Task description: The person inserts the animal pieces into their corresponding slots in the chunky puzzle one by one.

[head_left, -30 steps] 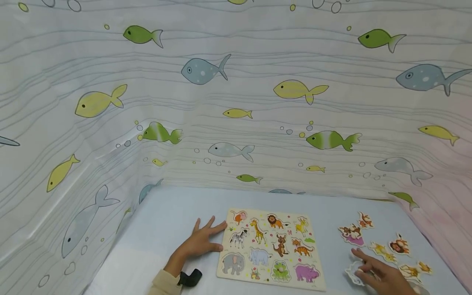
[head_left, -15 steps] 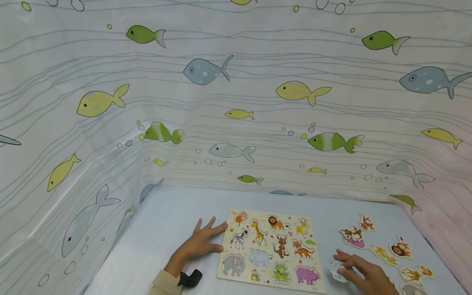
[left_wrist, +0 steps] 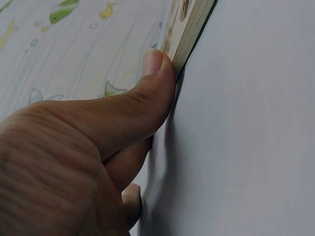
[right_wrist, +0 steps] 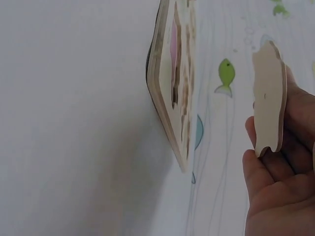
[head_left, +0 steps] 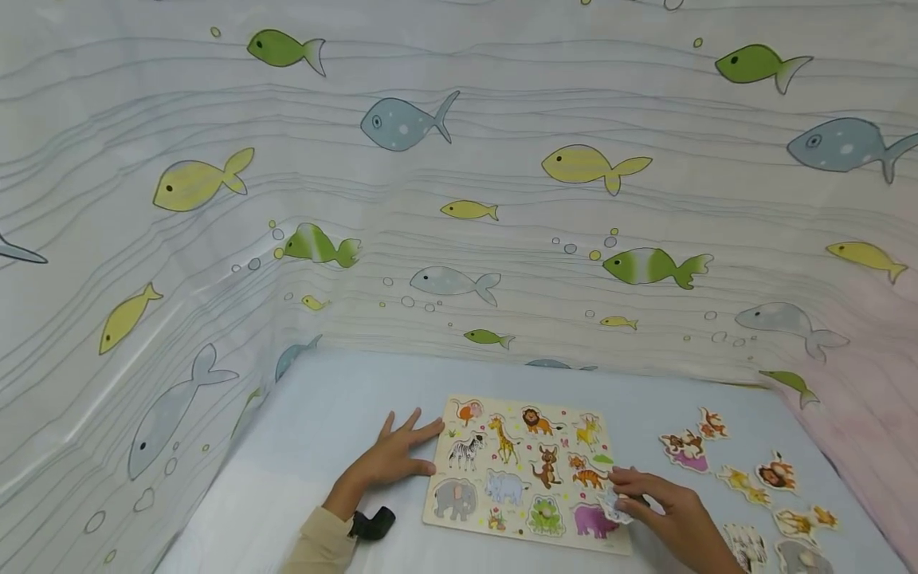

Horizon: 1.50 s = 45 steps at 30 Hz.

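Observation:
A wooden animal puzzle board (head_left: 516,534) lies flat on the table, its recesses printed with animals. My left hand (head_left: 390,458) rests spread at its left edge; in the left wrist view the thumb (left_wrist: 153,66) presses against the board's side. My right hand (head_left: 670,510) pinches a pale blue-grey puzzle piece (head_left: 613,508) between thumb and fingers, over the board's right edge beside the purple hippo. The right wrist view shows the plain wooden back of this puzzle piece (right_wrist: 269,98), raised apart from the board (right_wrist: 170,113). Its printed animal is mostly hidden by fingers.
Loose puzzle pieces lie to the right of the board: a zebra (head_left: 746,546), an elephant (head_left: 802,556), a giraffe (head_left: 794,522), a lion (head_left: 777,475) and several others. A fish-patterned curtain (head_left: 402,223) surrounds the table behind and at the sides.
My right hand has carried the pale puzzle piece leftward from among the loose pieces to the board's right edge. The zebra piece has come into view. My left hand stays at the board.

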Available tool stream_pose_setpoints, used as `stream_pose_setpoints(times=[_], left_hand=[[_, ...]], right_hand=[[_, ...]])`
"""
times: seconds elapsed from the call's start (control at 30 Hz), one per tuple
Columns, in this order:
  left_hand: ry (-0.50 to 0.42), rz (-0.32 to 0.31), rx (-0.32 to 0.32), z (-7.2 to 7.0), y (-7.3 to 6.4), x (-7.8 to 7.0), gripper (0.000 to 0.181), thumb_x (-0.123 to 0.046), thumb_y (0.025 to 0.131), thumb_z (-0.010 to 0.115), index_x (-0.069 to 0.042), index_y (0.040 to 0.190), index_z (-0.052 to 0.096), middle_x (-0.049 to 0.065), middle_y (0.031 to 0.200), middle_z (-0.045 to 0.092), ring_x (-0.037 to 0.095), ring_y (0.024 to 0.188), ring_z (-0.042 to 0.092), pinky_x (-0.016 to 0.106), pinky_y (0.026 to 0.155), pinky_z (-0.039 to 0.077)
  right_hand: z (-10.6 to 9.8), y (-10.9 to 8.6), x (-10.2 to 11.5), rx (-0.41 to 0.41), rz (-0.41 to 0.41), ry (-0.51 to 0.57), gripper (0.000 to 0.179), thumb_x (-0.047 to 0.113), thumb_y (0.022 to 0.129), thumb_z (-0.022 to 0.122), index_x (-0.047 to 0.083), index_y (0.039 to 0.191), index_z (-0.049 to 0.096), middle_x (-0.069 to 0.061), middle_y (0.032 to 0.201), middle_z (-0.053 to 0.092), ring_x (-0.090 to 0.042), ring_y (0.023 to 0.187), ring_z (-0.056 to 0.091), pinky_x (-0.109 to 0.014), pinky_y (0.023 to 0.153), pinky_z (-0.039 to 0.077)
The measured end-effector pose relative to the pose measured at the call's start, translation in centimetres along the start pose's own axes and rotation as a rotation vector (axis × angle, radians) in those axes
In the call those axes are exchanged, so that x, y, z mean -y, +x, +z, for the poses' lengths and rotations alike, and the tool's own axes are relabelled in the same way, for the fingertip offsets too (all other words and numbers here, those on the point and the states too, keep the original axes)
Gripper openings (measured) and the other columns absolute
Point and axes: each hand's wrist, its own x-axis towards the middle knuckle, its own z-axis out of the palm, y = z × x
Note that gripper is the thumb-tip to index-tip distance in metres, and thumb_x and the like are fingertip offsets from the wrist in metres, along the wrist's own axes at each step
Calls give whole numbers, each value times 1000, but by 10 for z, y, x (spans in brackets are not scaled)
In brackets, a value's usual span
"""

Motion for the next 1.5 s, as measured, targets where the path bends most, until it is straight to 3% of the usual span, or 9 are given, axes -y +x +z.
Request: stream_pose_setpoints(times=[0.17, 0.27, 0.4, 0.5, 0.67, 0.83, 1.07, 1.3, 1.5], left_hand=[[-3, -12, -2, -1, 1, -1, 80, -42, 81, 77, -23, 152, 44, -3, 158, 42, 36, 156, 13, 62, 121, -16], [-4, -5, 1, -1, 1, -1, 80, -42, 82, 77, -20, 152, 44, -2, 158, 42, 37, 155, 13, 63, 121, -16], [9, 7, 12, -1, 2, 0, 81, -44, 82, 76, -20, 153, 43, -2, 158, 41, 36, 156, 13, 62, 121, -16], [13, 4, 10, 0, 3, 2, 81, -44, 82, 76, -21, 152, 43, -3, 158, 41, 35, 156, 13, 61, 122, -16], [-3, 4, 4, 0, 4, 2, 80, -42, 82, 77, -20, 152, 44, -2, 158, 42, 36, 156, 13, 61, 122, -16], [2, -1, 7, -1, 4, 0, 80, -42, 83, 77, -21, 152, 43, -2, 158, 41, 35, 156, 13, 61, 122, -16], [-7, -9, 6, -1, 3, -1, 79, -40, 82, 77, -19, 152, 44, -1, 158, 42, 36, 156, 13, 62, 121, -16], [17, -5, 3, 0, 4, 0, 80, -40, 82, 77, -21, 152, 43, -2, 157, 42, 35, 156, 14, 61, 122, -15], [1, -16, 9, -1, 4, 0, 80, -41, 82, 77, -22, 152, 43, -4, 158, 41, 34, 156, 13, 60, 122, -16]], right_hand=[[10, 9, 2, -8, -64, 10, 32, 0, 78, 79, 25, 96, 72, -9, 112, 75, 5, 120, 59, -3, 97, 45], [16, 11, 6, 0, -51, 11, 28, 4, 80, 79, 25, 96, 70, -11, 114, 75, 4, 104, 67, -2, 79, 48], [25, 16, 14, 27, -67, 43, 26, 6, 82, 79, 17, 104, 73, -15, 116, 74, -3, 79, 68, -14, 61, 47], [32, 20, 20, 47, -84, 80, 31, 6, 81, 79, 10, 112, 73, -16, 118, 73, -4, 78, 69, -13, 62, 51], [45, 26, 26, 57, -75, 101, 22, 10, 81, 79, 16, 101, 74, -12, 118, 74, -4, 92, 72, -12, 69, 55], [59, 34, 30, 64, -79, 125, 25, 11, 84, 78, 12, 108, 74, -9, 116, 75, -3, 85, 71, -20, 63, 58], [79, 42, 36, 73, -87, 119, 13, 18, 86, 77, 20, 98, 74, -2, 114, 76, -14, 108, 72, -18, 76, 60], [93, 47, 41, 46, -106, 131, 16, 16, 85, 78, 18, 101, 76, -5, 112, 76, -10, 94, 74, -15, 65, 57], [107, 53, 45, -6, -116, 145, 15, 14, 84, 78, 16, 98, 74, -9, 116, 75, -15, 94, 75, -16, 74, 59]])
